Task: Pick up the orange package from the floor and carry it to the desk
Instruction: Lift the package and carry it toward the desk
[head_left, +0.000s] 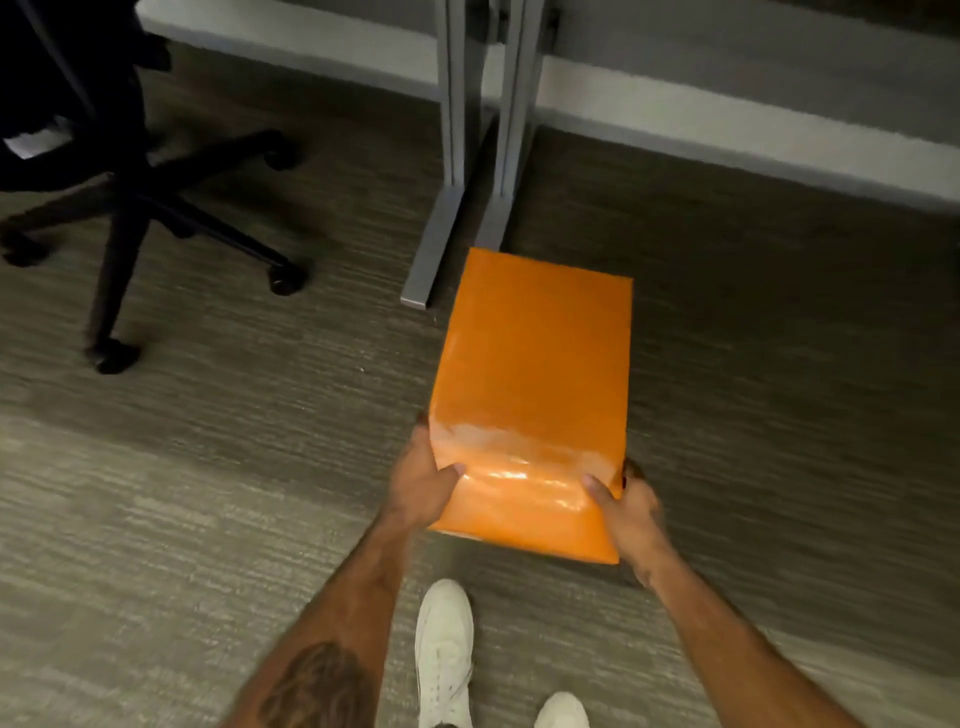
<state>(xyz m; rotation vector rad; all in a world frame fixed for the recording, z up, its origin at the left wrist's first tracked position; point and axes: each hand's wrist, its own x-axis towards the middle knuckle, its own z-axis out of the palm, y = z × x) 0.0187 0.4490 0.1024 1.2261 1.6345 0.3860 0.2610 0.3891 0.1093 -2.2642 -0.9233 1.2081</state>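
Both hands, left (422, 480) and right (631, 506), clamp the near end of an orange package (535, 384) above carpet (208, 467), beside grey desk legs (457, 156).

No readable txt, labels or nos. anywhere, incl. on the orange package (535, 384).

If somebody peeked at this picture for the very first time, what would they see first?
The bright orange package in the middle jumps out first, with the left hand and right hand holding its near corners above the grey carpet. Next come the white sneakers at the bottom. Then the black office chair at upper left and the grey desk legs just beyond the package.
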